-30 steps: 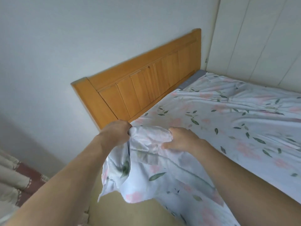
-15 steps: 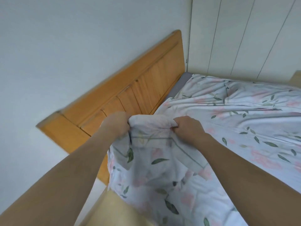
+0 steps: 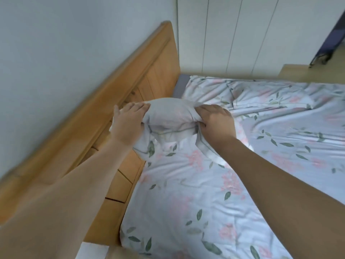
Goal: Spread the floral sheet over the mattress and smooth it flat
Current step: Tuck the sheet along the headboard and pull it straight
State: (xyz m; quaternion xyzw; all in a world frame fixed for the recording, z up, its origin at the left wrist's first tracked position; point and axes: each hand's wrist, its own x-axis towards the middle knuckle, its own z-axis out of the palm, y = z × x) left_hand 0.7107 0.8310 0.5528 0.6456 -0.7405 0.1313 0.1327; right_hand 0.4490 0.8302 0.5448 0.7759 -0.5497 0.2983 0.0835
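The floral sheet (image 3: 214, 193), pale blue with pink flowers and green leaves, lies wrinkled over the mattress. A grey strip of bare mattress (image 3: 180, 86) shows at the far corner by the headboard. A bunched fold of the sheet is raised close to the headboard. My left hand (image 3: 128, 122) holds the left side of that bunch, fingers stretched over its top. My right hand (image 3: 216, 120) is clenched on its right side.
The wooden headboard (image 3: 115, 116) runs along the left, against a white wall. White panelled doors (image 3: 233, 34) stand behind the bed's far side. A dark frame (image 3: 330, 38) stands on the floor at the top right.
Both hands have carried the bunched sheet from the near bed corner up along the headboard. My left fingers have spread over the bunch. The view has swung over the bed.
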